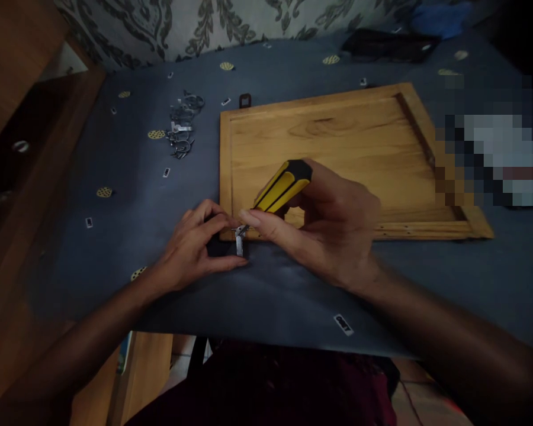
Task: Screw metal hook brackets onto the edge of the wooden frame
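- Right grip (pixel 333 219) closed: we pinch the yellow-and-black screwdriver (pixel 278 192) between thumb and fingers, its handle tilted up to the right and its shaft slanting down to the left.
- Left grip (pixel 195 242) curved: our thumb lies at the near end of a small metal piece (pixel 239 242), our forefinger by its far end; we cannot tell whether they press on it.
- That metal piece sits at the near left corner of a wooden panel (pixel 328 154), toward the tabletop's (pixel 288 313) near edge. We see the screwdriver's shaft reach its upper end, but the exact contact is too small to make out.
- The panel, with a raised frame, lies flat, well in from the tabletop's left edge; our right hand hides some of its near rim.
- Left of the panel, toward the tabletop's far left corner, we have a cluster of metal hardware (pixel 182 127).
- One dark plate (pixel 245 99) with an opening shows just beyond the panel's far rim.
- Near the tabletop's far right corner we see a dark flat item (pixel 391 46) beside something blue (pixel 442 19).
- A patterned wall (pixel 244 23) rises along the far edge.
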Demonstrator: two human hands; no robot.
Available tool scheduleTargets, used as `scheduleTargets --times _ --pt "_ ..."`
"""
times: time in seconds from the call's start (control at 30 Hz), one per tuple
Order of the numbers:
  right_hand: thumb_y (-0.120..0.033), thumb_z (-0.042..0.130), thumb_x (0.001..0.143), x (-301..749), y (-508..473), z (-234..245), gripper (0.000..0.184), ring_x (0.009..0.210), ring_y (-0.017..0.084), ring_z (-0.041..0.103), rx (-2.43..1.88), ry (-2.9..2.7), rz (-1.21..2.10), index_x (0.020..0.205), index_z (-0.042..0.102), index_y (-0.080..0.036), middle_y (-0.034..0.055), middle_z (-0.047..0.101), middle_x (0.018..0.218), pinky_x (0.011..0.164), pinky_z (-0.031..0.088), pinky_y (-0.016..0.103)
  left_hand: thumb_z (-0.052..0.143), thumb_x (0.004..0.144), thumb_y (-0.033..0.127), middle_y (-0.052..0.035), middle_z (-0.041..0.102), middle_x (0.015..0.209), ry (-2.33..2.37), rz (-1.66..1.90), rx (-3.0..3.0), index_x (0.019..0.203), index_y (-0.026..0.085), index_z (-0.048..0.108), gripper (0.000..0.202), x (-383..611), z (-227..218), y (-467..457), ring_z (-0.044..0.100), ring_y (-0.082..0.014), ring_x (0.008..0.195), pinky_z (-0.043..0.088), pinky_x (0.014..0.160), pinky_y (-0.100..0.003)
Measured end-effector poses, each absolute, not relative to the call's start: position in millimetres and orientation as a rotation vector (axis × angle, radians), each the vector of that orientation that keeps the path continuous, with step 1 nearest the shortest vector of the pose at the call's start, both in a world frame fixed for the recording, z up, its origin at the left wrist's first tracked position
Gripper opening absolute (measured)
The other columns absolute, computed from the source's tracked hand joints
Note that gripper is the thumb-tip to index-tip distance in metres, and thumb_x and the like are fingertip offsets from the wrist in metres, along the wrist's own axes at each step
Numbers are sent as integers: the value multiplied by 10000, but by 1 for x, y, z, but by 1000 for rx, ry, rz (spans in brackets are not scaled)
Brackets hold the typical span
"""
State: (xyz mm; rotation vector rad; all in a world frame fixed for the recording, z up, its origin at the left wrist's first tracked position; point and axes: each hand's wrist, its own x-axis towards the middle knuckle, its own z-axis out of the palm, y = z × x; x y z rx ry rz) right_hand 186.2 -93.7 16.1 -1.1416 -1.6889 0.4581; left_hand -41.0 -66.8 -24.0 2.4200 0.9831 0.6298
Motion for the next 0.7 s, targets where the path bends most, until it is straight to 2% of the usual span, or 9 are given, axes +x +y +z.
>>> scheduleTargets --times 0.13,0.3,0.5,0.6,0.7 --pt "-402 740 990 187 -93 19 320 649 165 620 -1162 -1782 402 791 518 -287 -28 646 755 583 534 334 874 872 470 -30 646 1086 981 623 2405 1212 256 722 429 -41 -23 -67 609 -237 994 463 830 -378" --pt "-363 812 949 185 -89 19 302 626 118 627 -1006 -1821 390 803 576 -243 -43 640 733 577 523 257 850 885 479 -28 644 1078 990 611 2405 1144 253 720 368 -41 -24 -66 622 -242 1003 474 835 -388" --pt "-467 805 941 183 -89 22 274 654 128 642 -941 -1657 893 917 656 -239 -16 697 864 586 553 270 854 862 525 -37 669 1067 1031 584 2409 1120 263 718 392 -40 -25 -66 646 -259 989 513 839 -421" --pt "-471 764 981 185 -86 27 278 723 134 663 -840 -1695 971 890 658 -231 -17 689 859 652 572 266 851 865 521 -39 679 1086 1034 591 2409 1103 265 722 373 -40 -24 -67 655 -259 1010 532 847 -420" --pt "-475 725 1012 189 -83 30 323 712 131 660 -791 -1763 1028 825 673 -216 -16 685 809 622 544 254 847 876 515 -43 690 1146 1011 587 2401 1147 274 721 384 -40 -23 -67 664 -266 1072 548 882 -423"
